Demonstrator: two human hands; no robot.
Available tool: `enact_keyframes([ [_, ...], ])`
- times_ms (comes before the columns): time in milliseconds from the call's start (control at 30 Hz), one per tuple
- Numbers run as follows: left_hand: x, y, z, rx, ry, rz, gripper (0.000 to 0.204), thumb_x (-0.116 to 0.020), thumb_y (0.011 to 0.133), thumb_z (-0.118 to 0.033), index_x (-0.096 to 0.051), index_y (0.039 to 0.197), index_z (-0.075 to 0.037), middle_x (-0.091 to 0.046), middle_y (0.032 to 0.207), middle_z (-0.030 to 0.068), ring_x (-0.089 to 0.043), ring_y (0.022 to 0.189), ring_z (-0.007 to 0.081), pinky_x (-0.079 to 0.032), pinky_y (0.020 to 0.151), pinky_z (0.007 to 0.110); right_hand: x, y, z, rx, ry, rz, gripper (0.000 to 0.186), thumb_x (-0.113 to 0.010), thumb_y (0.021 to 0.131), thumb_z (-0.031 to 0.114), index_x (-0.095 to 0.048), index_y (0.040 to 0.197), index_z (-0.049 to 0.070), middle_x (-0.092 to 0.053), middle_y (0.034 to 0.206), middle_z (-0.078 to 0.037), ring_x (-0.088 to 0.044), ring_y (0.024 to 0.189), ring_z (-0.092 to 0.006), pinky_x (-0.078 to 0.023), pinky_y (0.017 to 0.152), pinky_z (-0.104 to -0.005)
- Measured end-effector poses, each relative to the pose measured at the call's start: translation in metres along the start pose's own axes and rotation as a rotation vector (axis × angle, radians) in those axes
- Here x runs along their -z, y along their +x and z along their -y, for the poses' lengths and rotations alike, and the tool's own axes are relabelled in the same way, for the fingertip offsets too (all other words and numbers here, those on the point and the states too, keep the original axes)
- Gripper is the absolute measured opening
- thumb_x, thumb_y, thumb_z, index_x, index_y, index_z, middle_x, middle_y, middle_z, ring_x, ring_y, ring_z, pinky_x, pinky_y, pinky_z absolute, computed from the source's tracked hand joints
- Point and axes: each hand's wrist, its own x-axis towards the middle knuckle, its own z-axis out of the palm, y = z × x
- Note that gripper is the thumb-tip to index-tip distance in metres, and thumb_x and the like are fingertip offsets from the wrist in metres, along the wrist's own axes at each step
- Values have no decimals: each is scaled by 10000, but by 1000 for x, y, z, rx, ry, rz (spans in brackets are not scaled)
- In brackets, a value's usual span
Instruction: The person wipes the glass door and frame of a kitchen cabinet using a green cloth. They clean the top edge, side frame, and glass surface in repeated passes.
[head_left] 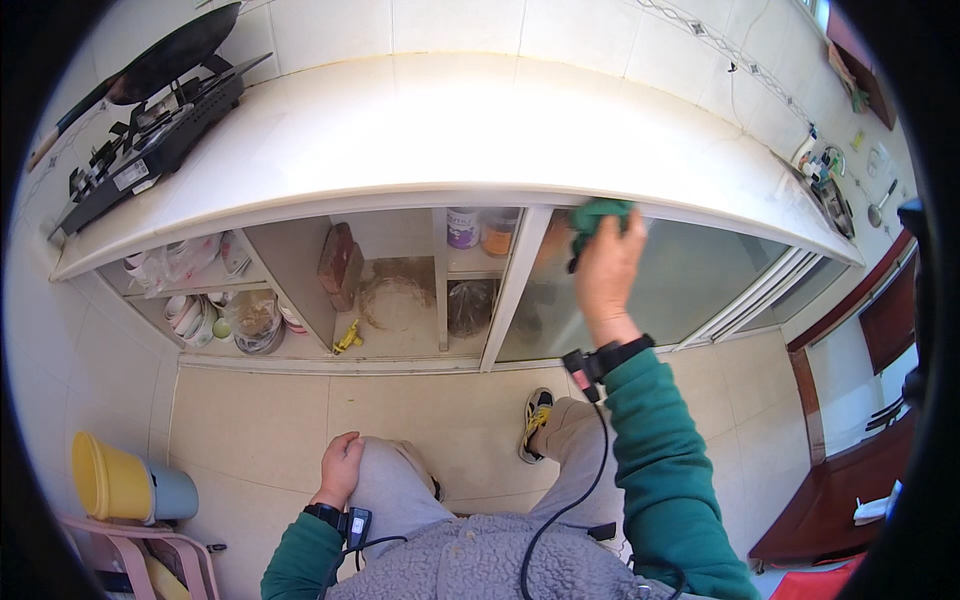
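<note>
"I'm going left to right on the feed. What do you get at eight o'clock?"

"I see a yellow bucket (92,476) just beside a blue-grey bucket (174,492). Up at ten, a black stove (160,135) sits on the white counter (450,120), with a dark pan (180,60) beyond it."

"And inside the cabinet (290,285)?"

"At nine I make out bowls (185,318) on the lower shelf. Farther right, between nine and ten, stands a reddish-brown block (341,265). Below it I have a small yellow object (348,338) that I can't identify."

"Where's the left hand (342,466)?"

"At seven. I see it resting on the left knee (390,475), fingers relaxed, with nothing visible in its grasp."

"Then the green cloth (600,212)?"

"I find that at two, by the top of the glass door (660,290), just under the counter's front edge. The right hand (612,265) grips it; blur keeps me from telling how each finger wraps around."

"Far right?"

"Also toward two, I see a white spray bottle (803,148) at the counter's end. At four, there's dark red furniture (830,500) with a white item (876,508) on it."
</note>
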Motion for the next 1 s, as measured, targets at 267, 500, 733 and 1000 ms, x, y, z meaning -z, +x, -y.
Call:
enact_keyframes([
  [267, -4, 0, 4, -22, -43, -9, 399, -583, 883, -296, -645, 1113, 24, -647, 1106, 225, -610, 1067, 327, -466, 931, 363, -52, -32, 134, 567, 30, 62, 330, -578, 744, 51, -602, 1074, 44, -479, 1198, -172, -510, 915, -319, -418, 752, -415],
  [500, 16, 12, -25, -131, 184, 41, 472, -637, 860, -259, -570, 1214, 47, -612, 1183, 237, -578, 1130, 344, -442, 980, 377, -44, -52, 170, -473, 1411, 877, 338, -506, 860, 49, -579, 1187, 0, -624, 1050, -79, -602, 963, -182, -474, 855, -295],
  [733, 47, 28, -130, -340, -224, 68, 462, -616, 911, -206, -500, 1305, 6, -556, 1294, 173, -513, 1228, 256, -380, 1042, 369, 12, -59, 140, -393, 1647, 771, 295, -468, 908, 61, -582, 1172, -5, -603, 1100, -65, -601, 925, -151, -496, 815, -283],
  [1000, 6, 20, -249, -337, -1288, 195, 441, -456, 1020, -281, -388, 1390, -51, -523, 1310, 51, -510, 1182, 164, -408, 1005, 331, 26, -94, 190, 261, 802, 618, 626, -565, 755, 8, -413, 1360, -40, -493, 1314, -265, -454, 1228, -420, -370, 1049, -451],
])
